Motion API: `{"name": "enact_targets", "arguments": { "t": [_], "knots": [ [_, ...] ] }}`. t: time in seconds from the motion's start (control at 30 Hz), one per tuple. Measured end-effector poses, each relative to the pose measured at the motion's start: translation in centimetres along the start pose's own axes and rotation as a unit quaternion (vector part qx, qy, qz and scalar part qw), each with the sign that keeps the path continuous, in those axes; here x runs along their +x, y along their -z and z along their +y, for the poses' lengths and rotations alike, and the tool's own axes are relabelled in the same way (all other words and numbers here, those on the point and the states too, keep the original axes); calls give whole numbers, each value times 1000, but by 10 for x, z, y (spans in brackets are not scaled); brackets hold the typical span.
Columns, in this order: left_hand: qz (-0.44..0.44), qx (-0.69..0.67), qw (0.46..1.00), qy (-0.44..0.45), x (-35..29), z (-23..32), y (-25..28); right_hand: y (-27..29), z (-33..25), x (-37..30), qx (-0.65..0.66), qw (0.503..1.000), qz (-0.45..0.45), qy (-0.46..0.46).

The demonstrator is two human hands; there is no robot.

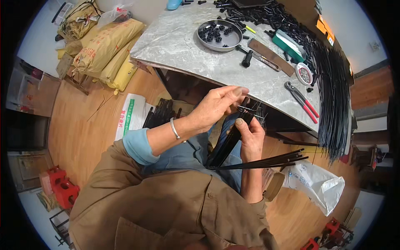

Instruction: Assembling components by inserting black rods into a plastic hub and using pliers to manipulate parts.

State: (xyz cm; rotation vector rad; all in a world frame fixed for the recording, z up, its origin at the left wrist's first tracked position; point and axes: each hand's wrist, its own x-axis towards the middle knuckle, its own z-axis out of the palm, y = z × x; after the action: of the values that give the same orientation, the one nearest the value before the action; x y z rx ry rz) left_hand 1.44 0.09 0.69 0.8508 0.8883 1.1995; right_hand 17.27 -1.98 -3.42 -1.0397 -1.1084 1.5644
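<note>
My right hand is wrapped round a long black bundle of strips that stands tilted over my lap, its thumb near the upper end. Thin wire loops show at that end. Beside it, my left hand is closed, thumb and forefinger together just above the wire; whatever lies between those fingers is too small or hidden to make out. Several thin black rods lie across my lap and reach out to the right over my right wrist.
The grey table ahead bears a round metal pan of black nuts, red-handled pliers, a small white bowl, heaped black bolts and long black wires. Sacks stand at far left; a white bag lies at right.
</note>
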Motion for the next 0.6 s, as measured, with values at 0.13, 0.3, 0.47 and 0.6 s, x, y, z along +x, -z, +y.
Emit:
{"name": "enact_targets", "arguments": {
  "t": [0.13, 0.3, 0.47, 0.6],
  "knots": [
    [-20, 141, 989, 35, -6, 0, 10, 2, 2, 0, 15, 1000, 10, -5],
    [-26, 105, 993, 38, -8, -15, 13, -2, 2, 0, 12, 1000, 17, 23],
    [-25, 55, 997, 45, -8, -14, 9, -1, 1, -1, 36, 999, 8, 8],
    [-19, 43, 998, 39, -9, -20, 9, 1, -5, -1, 33, 998, -27, -38]
  ]
}}
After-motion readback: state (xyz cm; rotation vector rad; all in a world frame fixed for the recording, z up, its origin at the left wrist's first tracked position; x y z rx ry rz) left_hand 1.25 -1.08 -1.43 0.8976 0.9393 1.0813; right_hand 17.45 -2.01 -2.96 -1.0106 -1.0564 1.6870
